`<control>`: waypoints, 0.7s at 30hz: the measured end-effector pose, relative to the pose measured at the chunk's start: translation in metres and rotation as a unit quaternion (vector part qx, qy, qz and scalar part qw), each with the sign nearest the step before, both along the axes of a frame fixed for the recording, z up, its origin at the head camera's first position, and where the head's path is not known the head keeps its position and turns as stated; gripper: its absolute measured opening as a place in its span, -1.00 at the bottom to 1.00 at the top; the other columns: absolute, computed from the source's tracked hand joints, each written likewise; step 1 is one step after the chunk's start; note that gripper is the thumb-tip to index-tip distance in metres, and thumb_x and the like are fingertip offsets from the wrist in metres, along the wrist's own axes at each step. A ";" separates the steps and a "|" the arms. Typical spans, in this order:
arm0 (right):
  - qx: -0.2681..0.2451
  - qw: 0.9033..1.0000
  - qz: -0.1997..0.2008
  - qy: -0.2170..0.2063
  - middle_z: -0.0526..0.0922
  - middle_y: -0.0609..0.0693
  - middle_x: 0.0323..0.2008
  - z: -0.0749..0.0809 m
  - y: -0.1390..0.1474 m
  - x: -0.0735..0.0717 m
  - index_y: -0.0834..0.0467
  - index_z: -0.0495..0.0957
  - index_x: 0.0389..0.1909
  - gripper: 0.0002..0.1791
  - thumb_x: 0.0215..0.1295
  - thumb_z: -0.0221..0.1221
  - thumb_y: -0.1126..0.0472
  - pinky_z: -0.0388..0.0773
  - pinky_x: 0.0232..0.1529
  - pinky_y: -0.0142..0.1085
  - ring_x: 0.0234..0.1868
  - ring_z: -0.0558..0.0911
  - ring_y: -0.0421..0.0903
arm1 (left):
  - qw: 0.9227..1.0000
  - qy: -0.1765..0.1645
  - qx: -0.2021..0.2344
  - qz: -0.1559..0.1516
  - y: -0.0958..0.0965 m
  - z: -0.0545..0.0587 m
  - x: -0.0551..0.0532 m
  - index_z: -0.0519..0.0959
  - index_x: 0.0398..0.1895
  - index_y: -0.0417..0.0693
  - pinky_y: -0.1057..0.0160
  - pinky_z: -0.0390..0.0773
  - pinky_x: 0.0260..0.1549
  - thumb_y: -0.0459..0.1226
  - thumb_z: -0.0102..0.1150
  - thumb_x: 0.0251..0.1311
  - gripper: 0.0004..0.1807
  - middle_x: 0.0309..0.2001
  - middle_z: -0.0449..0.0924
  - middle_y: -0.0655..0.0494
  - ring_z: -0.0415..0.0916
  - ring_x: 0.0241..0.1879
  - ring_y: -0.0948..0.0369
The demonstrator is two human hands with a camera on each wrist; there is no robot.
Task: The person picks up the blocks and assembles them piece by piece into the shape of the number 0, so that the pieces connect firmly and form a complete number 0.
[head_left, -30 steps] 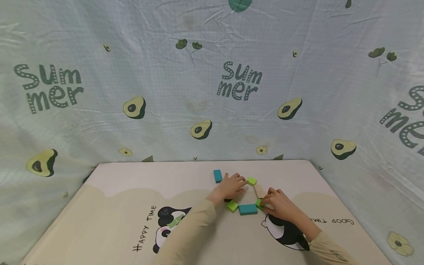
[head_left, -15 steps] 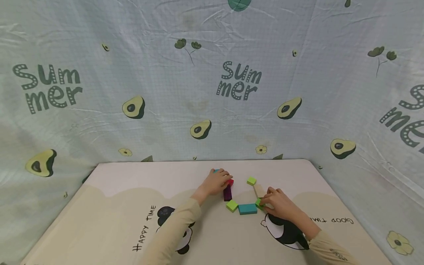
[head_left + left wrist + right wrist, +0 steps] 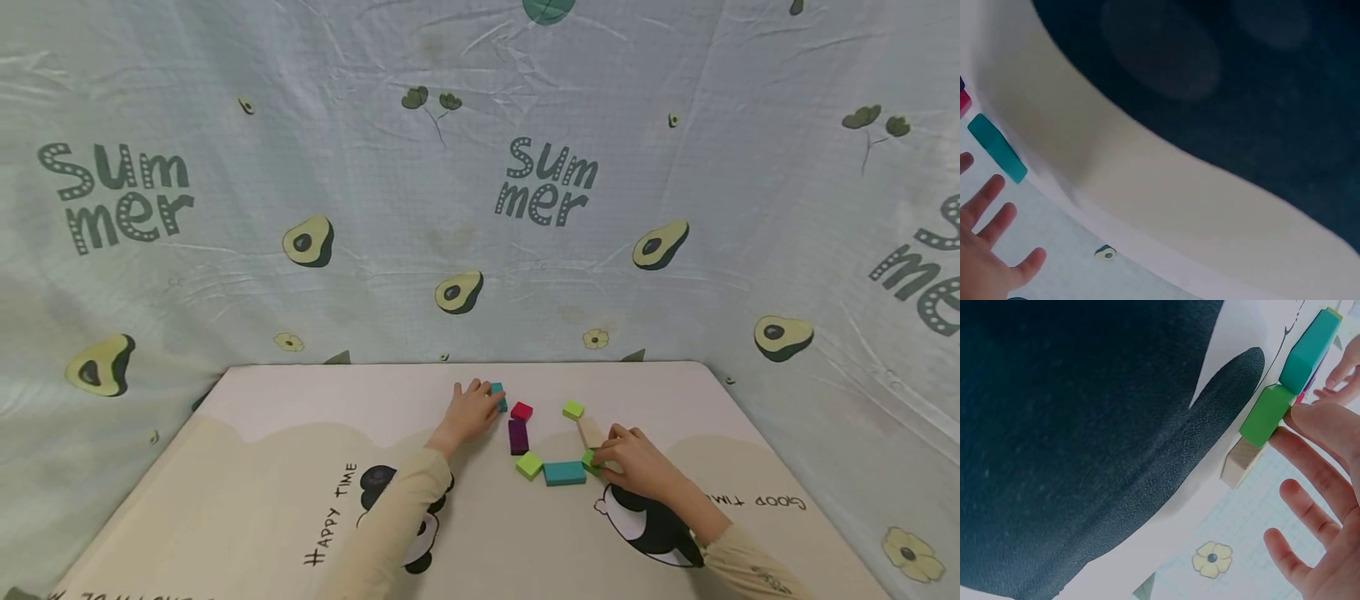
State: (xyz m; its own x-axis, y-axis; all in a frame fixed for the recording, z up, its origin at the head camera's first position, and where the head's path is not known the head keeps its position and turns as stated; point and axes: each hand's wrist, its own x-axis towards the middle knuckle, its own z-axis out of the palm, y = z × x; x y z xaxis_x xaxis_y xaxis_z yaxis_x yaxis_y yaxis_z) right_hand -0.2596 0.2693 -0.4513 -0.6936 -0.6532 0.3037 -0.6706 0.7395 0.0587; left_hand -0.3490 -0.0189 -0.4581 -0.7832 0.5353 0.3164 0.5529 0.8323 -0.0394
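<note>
In the head view my left hand (image 3: pixel 471 414) reaches to a teal block (image 3: pixel 498 397) at the back. In the left wrist view its fingers spread beside that teal block (image 3: pixel 997 148); the thumb is not plainly seen. My right hand (image 3: pixel 637 467) pinches a green block (image 3: pixel 590 461) between thumb and index finger, its other fingers extended. In the right wrist view the green block (image 3: pixel 1266 415) stands between a teal block (image 3: pixel 1310 353) and a plain wooden block (image 3: pixel 1241 464).
Left of the green block lie a teal block (image 3: pixel 564 474), a lime block (image 3: pixel 528 466), a purple block (image 3: pixel 518 437) and a red block (image 3: pixel 522 411). Another lime block (image 3: pixel 573 409) sits behind the wooden block (image 3: pixel 590 432). A patterned sheet (image 3: pixel 480 208) hangs behind the table (image 3: pixel 300 400).
My left hand has moved left from beside the purple and red blocks, uncovering both, over to the teal block at the back. My right hand stays at the green block.
</note>
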 end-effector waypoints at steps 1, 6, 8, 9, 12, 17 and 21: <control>0.001 1.000 0.000 0.000 0.68 -0.18 -0.38 0.000 0.000 0.000 -0.05 0.66 -0.45 -0.87 -0.10 0.31 0.22 0.29 -0.36 -0.23 -0.37 0.35 -0.21 | 1.000 -0.004 -0.003 0.005 0.001 0.000 0.000 0.46 0.01 0.14 -0.11 0.33 -0.10 -0.15 -0.07 0.24 -0.71 -0.09 0.49 0.05 0.36 -0.06 0.10; 0.005 1.000 -0.004 -0.006 0.69 -0.17 -0.38 0.001 0.001 0.001 -0.04 0.66 -0.45 -0.88 -0.08 0.30 0.21 0.29 -0.36 -0.22 -0.37 0.35 -0.21 | 0.999 -0.036 -0.015 0.022 0.007 0.000 0.000 0.45 0.07 0.21 -0.17 0.27 -0.01 -0.08 -0.14 0.27 -0.67 0.03 0.44 0.00 0.31 0.05 0.07; 0.005 1.000 -0.004 -0.006 0.69 -0.17 -0.38 0.002 0.001 0.001 -0.04 0.66 -0.45 -0.88 -0.08 0.30 0.22 0.28 -0.36 -0.22 -0.37 0.35 -0.21 | 0.998 -0.045 -0.022 0.027 0.009 0.000 0.000 0.45 0.08 0.23 -0.17 0.25 0.01 -0.06 -0.16 0.27 -0.65 0.05 0.42 -0.01 0.29 0.08 0.07; 0.005 1.000 -0.004 -0.006 0.69 -0.17 -0.38 0.002 0.001 0.000 -0.04 0.66 -0.45 -0.88 -0.08 0.30 0.22 0.28 -0.36 -0.22 -0.37 0.35 -0.21 | 0.998 -0.044 -0.026 0.029 0.009 -0.001 0.000 0.45 0.08 0.24 -0.17 0.25 0.01 -0.05 -0.17 0.27 -0.65 0.05 0.41 -0.02 0.28 0.09 0.07; 0.002 1.000 -0.002 -0.006 0.69 -0.16 -0.38 0.002 0.001 0.000 -0.03 0.66 -0.45 -0.88 -0.08 0.30 0.22 0.28 -0.36 -0.22 -0.37 0.35 -0.21 | 0.998 -0.039 -0.032 0.033 0.011 -0.002 0.000 0.47 0.07 0.25 -0.16 0.25 0.01 -0.03 -0.17 0.26 -0.65 0.06 0.40 -0.03 0.27 0.09 0.07; -0.004 1.000 0.002 -0.007 0.68 -0.17 -0.38 0.001 0.000 0.000 -0.03 0.66 -0.45 -0.88 -0.08 0.30 0.23 0.27 -0.37 -0.23 -0.37 0.34 -0.21 | 0.998 -0.027 -0.042 0.039 0.011 -0.003 0.001 0.49 0.04 0.26 -0.15 0.25 0.00 -0.02 -0.16 0.25 -0.65 0.04 0.41 -0.03 0.28 0.08 0.07; -0.005 1.000 0.001 -0.007 0.68 -0.17 -0.38 0.000 0.000 0.000 -0.03 0.66 -0.46 -0.88 -0.09 0.30 0.23 0.26 -0.38 -0.24 -0.38 0.33 -0.22 | 0.999 -0.015 -0.034 0.039 0.008 -0.005 0.001 0.52 -0.02 0.26 -0.14 0.26 -0.03 -0.01 -0.13 0.24 -0.68 0.00 0.43 -0.02 0.31 0.05 0.08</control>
